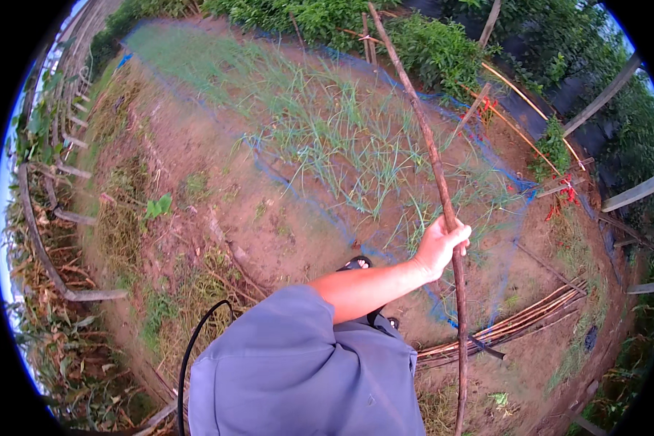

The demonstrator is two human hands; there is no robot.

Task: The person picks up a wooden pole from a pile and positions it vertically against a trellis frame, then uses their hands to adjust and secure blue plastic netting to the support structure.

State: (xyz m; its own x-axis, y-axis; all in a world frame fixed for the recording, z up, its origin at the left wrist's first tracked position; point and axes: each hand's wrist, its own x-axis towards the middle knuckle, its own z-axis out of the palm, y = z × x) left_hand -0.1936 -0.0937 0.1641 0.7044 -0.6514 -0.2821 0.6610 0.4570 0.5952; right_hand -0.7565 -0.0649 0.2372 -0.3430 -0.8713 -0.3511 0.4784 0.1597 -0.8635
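Observation:
A long brown wooden stick (430, 149) runs from the top of the view down to the lower edge, slightly tilted. My left hand (441, 251) is closed around it near its middle, with my bare forearm reaching across to the right from a grey sleeve. Just beyond the hand grow thin green onion-like plants (370, 160) in a bed edged with blue netting (287, 185). My right hand is not in view.
A bundle of thin sticks (519, 320) lies on the soil to the right. Red ties (568, 190) hang by poles at the bed's right corner. Curved grey tubes (43, 251) line the left side. Leafy bushes (436, 54) stand at the back. A sandalled foot (356, 263) shows below.

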